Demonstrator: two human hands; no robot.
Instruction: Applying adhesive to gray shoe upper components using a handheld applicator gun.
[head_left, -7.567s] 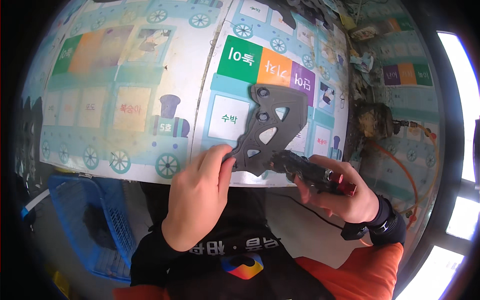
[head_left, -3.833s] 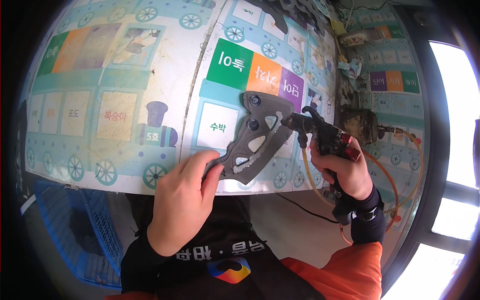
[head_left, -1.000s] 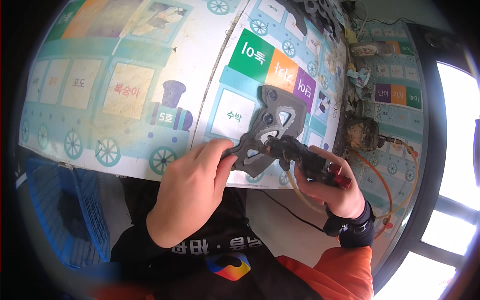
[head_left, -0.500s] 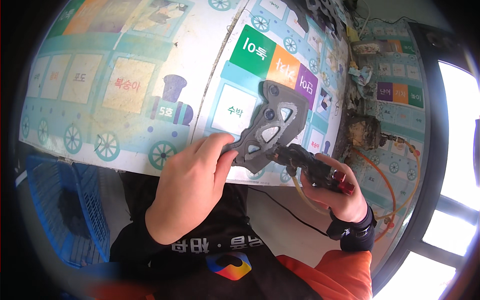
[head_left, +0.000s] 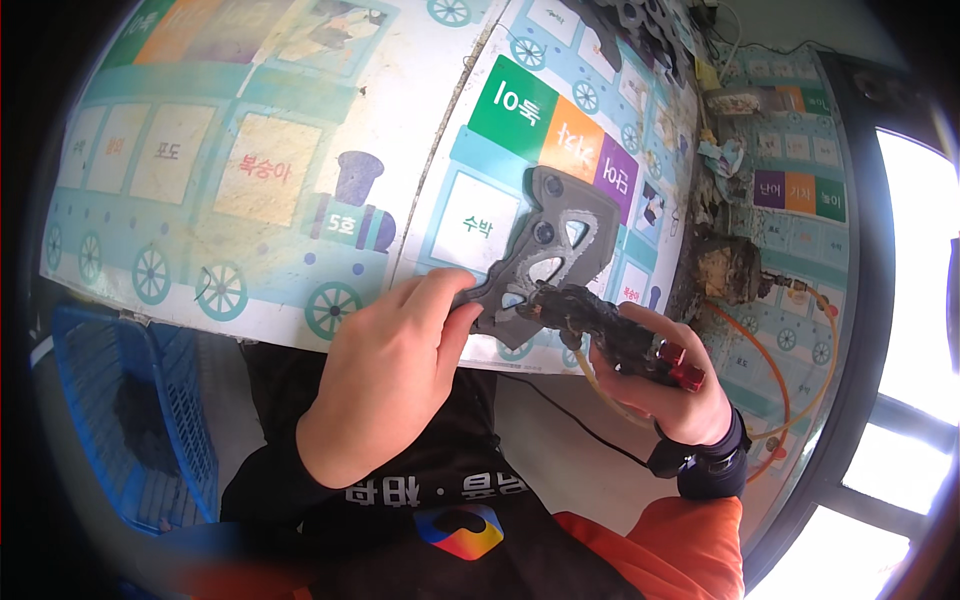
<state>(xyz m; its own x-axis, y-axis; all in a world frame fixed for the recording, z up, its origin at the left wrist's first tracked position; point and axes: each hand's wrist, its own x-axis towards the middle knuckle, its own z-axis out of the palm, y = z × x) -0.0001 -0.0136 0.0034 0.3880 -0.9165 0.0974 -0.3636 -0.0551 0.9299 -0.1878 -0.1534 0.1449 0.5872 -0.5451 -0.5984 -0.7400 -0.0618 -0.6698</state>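
A flat grey shaped part [head_left: 562, 208] with several cut-outs and two dark round spots lies on the printed sheet of the work table [head_left: 420, 335]. My left hand [head_left: 385, 385] pinches its lower left end between thumb and fingers. A pale band runs around the cut-outs. In my right hand [head_left: 685, 400] is a dark, crusted spray gun [head_left: 615, 335] with red knobs at its rear and a yellowish hose [head_left: 598, 385] below. Its nozzle end is over the part's lower edge, beside the smallest cut-out; whether they touch I cannot tell.
More dark grey parts [head_left: 640, 25] lie at the table's far edge. To the right are a grimy block-shaped device [head_left: 728, 268] and an orange hose [head_left: 765, 360]. A blue plastic basket [head_left: 185, 400] with something dark inside stands below the table's left side.
My right hand has brought the spray gun's nozzle slightly left and up, along the part's lower cut-out. The left hand keeps its pinch. The whole view has shifted a little.
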